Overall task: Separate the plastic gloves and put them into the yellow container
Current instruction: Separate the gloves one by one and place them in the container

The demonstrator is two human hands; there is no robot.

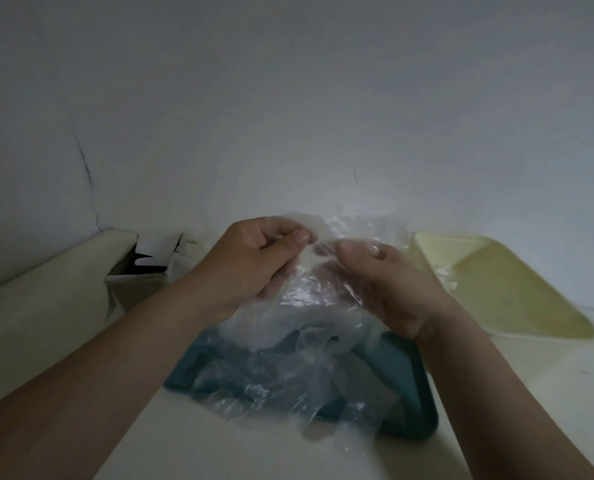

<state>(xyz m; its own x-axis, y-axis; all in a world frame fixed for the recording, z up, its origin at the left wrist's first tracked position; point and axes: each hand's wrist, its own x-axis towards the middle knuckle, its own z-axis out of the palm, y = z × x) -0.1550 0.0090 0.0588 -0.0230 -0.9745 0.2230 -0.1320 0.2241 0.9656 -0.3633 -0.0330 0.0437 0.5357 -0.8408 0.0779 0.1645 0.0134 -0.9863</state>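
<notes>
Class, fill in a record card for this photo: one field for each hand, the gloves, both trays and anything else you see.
left hand: pinches the top of the plastic gloves
right hand: pinches the same clump
plastic gloves: clear, crumpled, held up over the teal tray
teal tray: on the table, below the hands
yellow container: right of the hands, piece of clear plastic at its left side
cardboard box: open, at left

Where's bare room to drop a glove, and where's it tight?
Free: most of the floor of the yellow container, right of the right hand; bare table in front of it, right of the teal tray. Crowded: the tray, covered by plastic gloves pinched by the left hand and right hand.
</notes>
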